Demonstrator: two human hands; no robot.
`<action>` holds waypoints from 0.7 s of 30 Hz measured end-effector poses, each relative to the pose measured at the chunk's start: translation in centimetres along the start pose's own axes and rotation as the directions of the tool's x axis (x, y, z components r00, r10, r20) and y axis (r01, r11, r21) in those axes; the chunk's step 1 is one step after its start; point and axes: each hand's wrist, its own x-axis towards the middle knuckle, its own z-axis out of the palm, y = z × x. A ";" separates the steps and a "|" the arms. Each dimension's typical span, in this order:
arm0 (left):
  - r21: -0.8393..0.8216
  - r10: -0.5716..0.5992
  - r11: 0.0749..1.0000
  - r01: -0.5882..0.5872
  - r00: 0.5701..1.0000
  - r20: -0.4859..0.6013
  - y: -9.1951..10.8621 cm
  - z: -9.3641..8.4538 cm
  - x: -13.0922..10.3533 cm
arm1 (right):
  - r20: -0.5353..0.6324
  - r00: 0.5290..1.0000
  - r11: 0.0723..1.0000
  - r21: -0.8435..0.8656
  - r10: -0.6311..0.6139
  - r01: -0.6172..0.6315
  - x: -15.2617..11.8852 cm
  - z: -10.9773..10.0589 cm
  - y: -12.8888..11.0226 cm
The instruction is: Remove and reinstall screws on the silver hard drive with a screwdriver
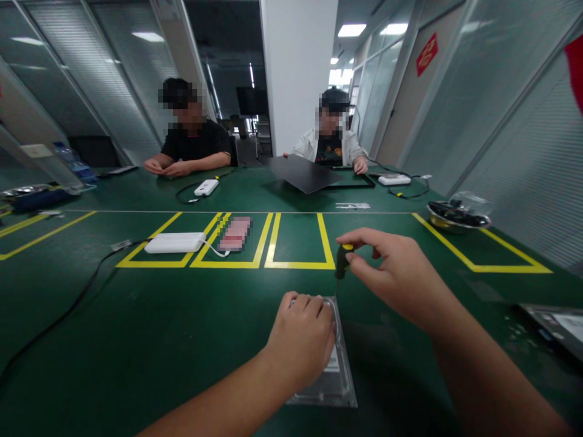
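Note:
A silver hard drive (344, 385) lies flat on the green table in front of me. My left hand (303, 337) presses down on it with curled fingers and hides much of its top. Between the thumb and fingers of my right hand (387, 261) is a screwdriver (341, 264) with a dark handle and yellow end. It stands nearly upright, its thin shaft reaching down to the drive's far right corner. Whether the tip sits in a screw is too small to tell.
A white power bank (175, 243) is cabled to a blurred phone (235, 233). A metal bowl (459, 217) of dark parts stands at right, with another drive-like device (553, 331) nearer. Two people sit across the table; one handles a dark flat panel (303, 174).

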 end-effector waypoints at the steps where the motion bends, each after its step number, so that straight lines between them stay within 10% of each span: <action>1: 0.001 0.001 1.000 -0.001 1.000 0.000 0.0 0.0 0.0 | 0.005 1.000 1.000 0.007 -0.003 0.003 0.0 0.1 0.0; 21: 0.026 0.012 1.000 -0.011 1.000 -0.005 0.0 0.0 0.0 | 0.055 0.985 0.984 0.084 -0.165 0.160 0.0 -0.2 0.8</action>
